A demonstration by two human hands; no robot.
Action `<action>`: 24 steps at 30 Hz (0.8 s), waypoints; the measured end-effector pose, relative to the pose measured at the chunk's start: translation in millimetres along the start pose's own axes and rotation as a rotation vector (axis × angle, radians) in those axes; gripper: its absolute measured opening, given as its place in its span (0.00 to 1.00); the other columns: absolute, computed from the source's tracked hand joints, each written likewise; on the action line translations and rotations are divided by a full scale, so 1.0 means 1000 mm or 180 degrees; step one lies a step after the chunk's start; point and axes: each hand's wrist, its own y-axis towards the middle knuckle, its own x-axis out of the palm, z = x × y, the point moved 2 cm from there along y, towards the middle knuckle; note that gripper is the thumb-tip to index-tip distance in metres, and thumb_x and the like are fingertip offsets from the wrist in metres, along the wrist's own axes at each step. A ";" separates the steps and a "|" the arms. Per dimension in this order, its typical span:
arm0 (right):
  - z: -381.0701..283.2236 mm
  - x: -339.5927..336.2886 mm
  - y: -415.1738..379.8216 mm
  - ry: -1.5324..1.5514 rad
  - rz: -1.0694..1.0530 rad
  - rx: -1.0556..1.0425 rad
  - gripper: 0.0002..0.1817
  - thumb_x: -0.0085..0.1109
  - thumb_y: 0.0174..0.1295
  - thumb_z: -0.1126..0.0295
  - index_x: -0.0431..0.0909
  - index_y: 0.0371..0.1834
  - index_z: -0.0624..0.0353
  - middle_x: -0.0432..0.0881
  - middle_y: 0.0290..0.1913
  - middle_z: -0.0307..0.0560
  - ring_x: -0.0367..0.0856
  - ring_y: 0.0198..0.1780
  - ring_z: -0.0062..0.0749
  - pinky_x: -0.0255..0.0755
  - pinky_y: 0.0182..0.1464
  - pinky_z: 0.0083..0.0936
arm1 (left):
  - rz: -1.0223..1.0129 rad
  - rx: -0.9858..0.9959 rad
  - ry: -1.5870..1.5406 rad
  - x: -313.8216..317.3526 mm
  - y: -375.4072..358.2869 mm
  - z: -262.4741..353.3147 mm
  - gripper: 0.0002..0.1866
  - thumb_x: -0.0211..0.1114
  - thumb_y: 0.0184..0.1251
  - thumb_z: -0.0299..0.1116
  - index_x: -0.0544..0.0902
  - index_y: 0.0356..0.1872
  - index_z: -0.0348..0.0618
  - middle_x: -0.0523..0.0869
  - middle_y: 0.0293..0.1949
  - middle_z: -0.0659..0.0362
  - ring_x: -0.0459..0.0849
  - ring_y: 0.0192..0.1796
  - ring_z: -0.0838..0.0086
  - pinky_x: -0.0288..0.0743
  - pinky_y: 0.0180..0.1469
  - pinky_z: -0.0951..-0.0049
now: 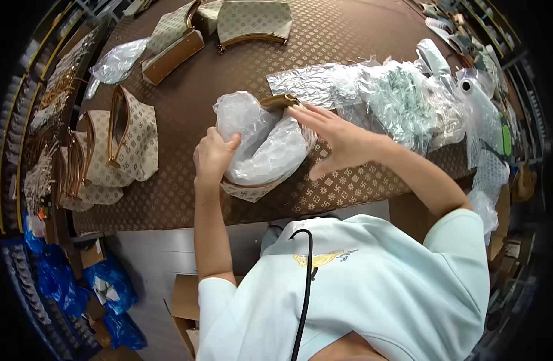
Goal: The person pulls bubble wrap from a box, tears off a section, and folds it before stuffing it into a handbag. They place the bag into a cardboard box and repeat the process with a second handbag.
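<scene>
In front of me a cream patterned handbag (250,192) stands with its mouth up, stuffed with crumpled white plastic wrap (269,157) that bulges out of the top. A strip of brown trim (280,101) shows at its far rim. My left hand (214,153) is closed on the bag's left side, thumb over the edge against the wrap. On the other side my right hand (342,137) is open, thumb and fingers apart, its fingertips at the right rim near the brown trim. The bag's lower part is mostly hidden.
Several similar handbags (141,135) stand along the left, with more (255,23) at the back. A heap of clear and silvery plastic wrapping (399,99) lies to the right on the brown patterned tablecloth (186,114). Blue plastic bags (111,283) sit on the floor at lower left.
</scene>
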 end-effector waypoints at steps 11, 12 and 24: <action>0.011 0.029 0.058 -0.0585 0.0606 -0.0066 0.57 0.69 0.31 0.71 0.46 0.70 0.62 0.46 0.71 0.58 0.40 0.73 0.50 0.36 0.74 0.38 | -0.0868 0.1227 -0.1408 0.021 -0.014 0.028 0.16 0.57 0.57 0.32 0.78 0.48 0.42 0.83 0.41 0.51 0.79 0.46 0.61 0.54 0.65 0.57; 0.012 0.036 0.060 -0.0324 0.0474 -0.0273 0.55 0.70 0.32 0.67 0.49 0.68 0.63 0.53 0.68 0.58 0.46 0.72 0.49 0.38 0.73 0.38 | -0.0824 0.1182 -0.1425 0.023 -0.016 0.023 0.16 0.57 0.57 0.32 0.78 0.48 0.42 0.83 0.41 0.51 0.79 0.46 0.61 0.54 0.65 0.57; -0.007 0.033 0.035 -0.0450 -0.0121 -0.0346 0.34 0.67 0.39 0.66 0.67 0.55 0.60 0.77 0.46 0.52 0.77 0.47 0.43 0.72 0.49 0.32 | -0.0086 -0.0370 -0.1481 0.034 -0.077 -0.037 0.15 0.58 0.58 0.35 0.78 0.41 0.35 0.80 0.22 0.54 0.78 0.22 0.71 0.73 0.30 0.73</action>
